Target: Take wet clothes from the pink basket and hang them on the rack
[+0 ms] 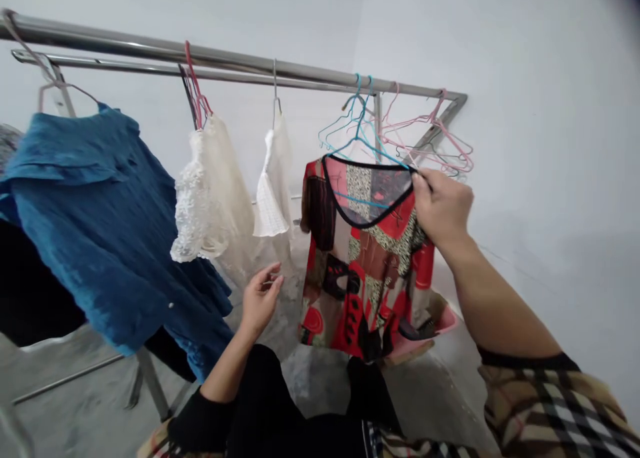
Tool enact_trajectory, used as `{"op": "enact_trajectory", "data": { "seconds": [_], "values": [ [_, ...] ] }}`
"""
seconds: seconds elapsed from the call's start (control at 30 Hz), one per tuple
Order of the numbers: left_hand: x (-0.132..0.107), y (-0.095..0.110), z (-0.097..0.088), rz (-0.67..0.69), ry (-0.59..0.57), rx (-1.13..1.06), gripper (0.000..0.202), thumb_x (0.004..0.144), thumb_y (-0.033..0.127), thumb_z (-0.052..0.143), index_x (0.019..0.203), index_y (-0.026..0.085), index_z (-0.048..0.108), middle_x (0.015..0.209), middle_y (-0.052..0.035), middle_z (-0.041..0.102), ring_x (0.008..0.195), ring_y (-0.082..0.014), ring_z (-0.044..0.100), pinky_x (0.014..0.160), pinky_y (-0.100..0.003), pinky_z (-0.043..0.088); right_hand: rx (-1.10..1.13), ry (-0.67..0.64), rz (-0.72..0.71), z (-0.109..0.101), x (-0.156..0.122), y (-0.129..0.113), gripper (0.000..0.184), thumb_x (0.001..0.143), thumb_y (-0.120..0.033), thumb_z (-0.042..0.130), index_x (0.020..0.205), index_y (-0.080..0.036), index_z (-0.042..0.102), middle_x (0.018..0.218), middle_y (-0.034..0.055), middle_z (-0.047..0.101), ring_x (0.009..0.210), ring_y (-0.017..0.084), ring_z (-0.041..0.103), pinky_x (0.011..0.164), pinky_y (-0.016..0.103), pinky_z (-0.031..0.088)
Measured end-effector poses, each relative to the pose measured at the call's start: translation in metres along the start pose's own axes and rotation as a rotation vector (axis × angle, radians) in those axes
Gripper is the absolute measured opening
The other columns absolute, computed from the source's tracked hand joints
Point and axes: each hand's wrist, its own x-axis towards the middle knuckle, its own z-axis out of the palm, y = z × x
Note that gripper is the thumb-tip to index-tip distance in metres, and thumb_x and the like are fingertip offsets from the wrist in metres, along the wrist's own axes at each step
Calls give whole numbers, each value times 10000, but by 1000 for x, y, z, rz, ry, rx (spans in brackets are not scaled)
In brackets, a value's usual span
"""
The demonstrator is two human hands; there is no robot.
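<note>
Right hand (443,208) clamped on the neckline of a red patterned blouse (365,271) on a blue hanger (361,131), right of centre; left hand (263,298) open, empty; blue shirt (100,225), white tops (213,191) already hung, bare pink hangers (430,135) remain far right

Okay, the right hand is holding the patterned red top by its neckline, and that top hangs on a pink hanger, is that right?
Not quite: the hanger is blue, not pink, as the head view shows. The right hand is holding the patterned red top by its neckline, and that top hangs on a blue hanger. The pink hangers hang beside it.
</note>
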Motion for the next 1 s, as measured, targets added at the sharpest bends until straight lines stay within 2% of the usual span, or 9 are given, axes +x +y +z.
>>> {"op": "enact_trajectory", "data": {
  "seconds": [0.13,0.23,0.33,0.5,0.6,0.7,0.8,0.9,1.0],
  "values": [
    [-9,9,6,70,-103,54,346,796,394,657,1077,197,698,1004,-86,702,795,-166,650,712,-297,546,252,71,-59,54,59,-8,351,969,-453,396,1006,-205,641,887,80,683,963,223,635,854,358,500],
    [-10,12,6,101,-116,73,313,801,377,653,1061,210,703,1016,-82,708,764,-160,650,698,-297,549,453,18,-98,92,99,-16,431,985,-515,324,1084,-182,580,948,83,661,1092,243,601,908,384,500],
    [-9,9,5,101,-112,75,313,800,371,654,1062,207,703,1004,-82,712,741,-158,647,690,-297,545,541,-26,-124,126,126,-32,476,1000,-519,252,1162,-171,534,909,74,640,1146,257,583,945,425,490],
    [-6,2,4,65,-125,75,329,805,381,651,1072,195,700,949,-76,716,736,-162,649,685,-293,538,486,-61,-127,169,133,-53,412,1004,-471,302,1127,-163,545,909,75,618,1113,274,592,1004,530,440],
    [-5,0,8,53,-150,90,320,815,376,638,1062,183,702,960,-84,717,762,-167,656,705,-296,540,462,-112,-115,174,119,-59,436,1000,-493,295,1161,-159,525,1022,95,604,1163,287,558,1028,558,415],
    [-4,-1,18,41,-192,110,304,819,371,629,1039,175,707,956,-88,718,770,-168,658,702,-294,542,467,-142,-93,157,88,-62,472,990,-519,305,1287,-185,455,1190,111,545,1223,276,511,1057,519,412],
    [-4,-3,34,32,-231,132,299,817,371,626,1032,180,708,918,-74,718,757,-162,653,699,-289,540,502,-153,-31,136,26,-52,487,990,-485,319,1405,-230,345,1318,114,468,1247,249,485,1067,461,425],
    [-4,-10,52,15,-275,153,316,820,390,626,1043,181,707,913,-67,713,758,-157,646,726,-292,533,491,-304,120,128,-73,-25,458,992,-411,335,1413,-231,359,1320,114,484,1219,223,503,1050,392,442],
    [-4,-22,72,-31,-303,159,361,814,423,640,1067,172,698,945,-76,709,804,-164,652,770,-303,531,363,-671,385,130,-190,18,441,973,-359,388,1387,-213,429,1325,106,504,1160,203,542,1015,334,450]
  ]
}}
